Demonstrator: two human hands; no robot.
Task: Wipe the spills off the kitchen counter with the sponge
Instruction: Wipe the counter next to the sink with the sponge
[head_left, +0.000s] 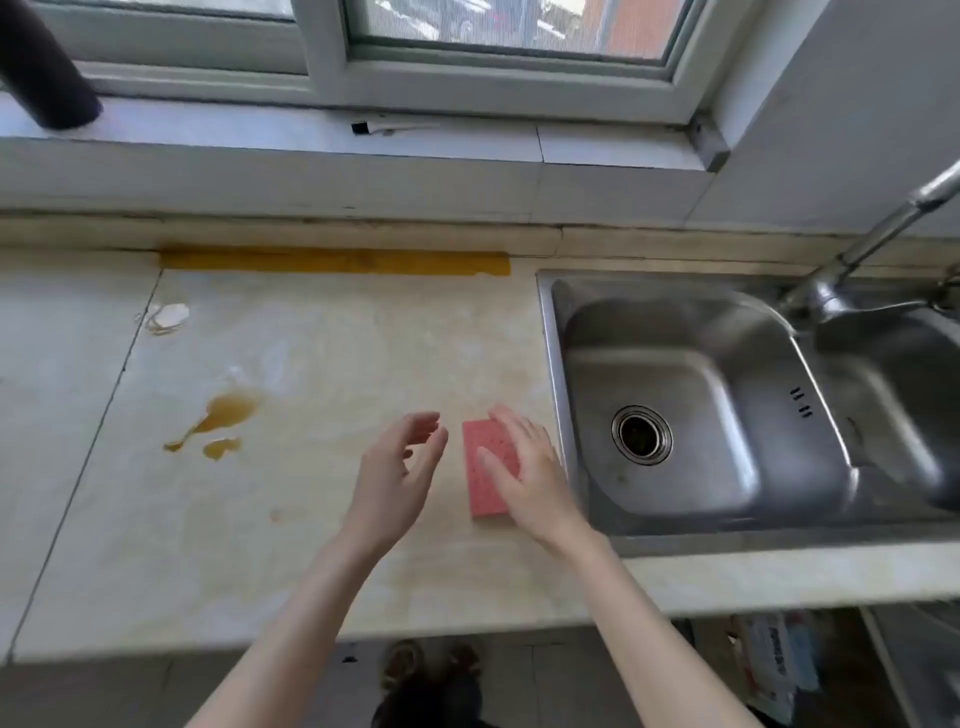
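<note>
A pink sponge (482, 470) lies flat on the beige counter (322, 519), close to the sink's left rim. My right hand (530, 475) rests on the sponge's right side with fingers spread, covering part of it. My left hand (400, 475) hovers just left of the sponge, fingers apart and holding nothing. A brown spill (226, 413) with a smaller puddle (221, 448) below it sits on the counter to the left. A whitish spill (169, 316) lies farther back left.
A steel sink (670, 415) with a drain and a tap (852, 260) fills the right. Yellow tape (332, 261) runs along the counter's back edge. A dark cylinder (47, 67) stands on the window sill at the top left. The counter's front edge is near me.
</note>
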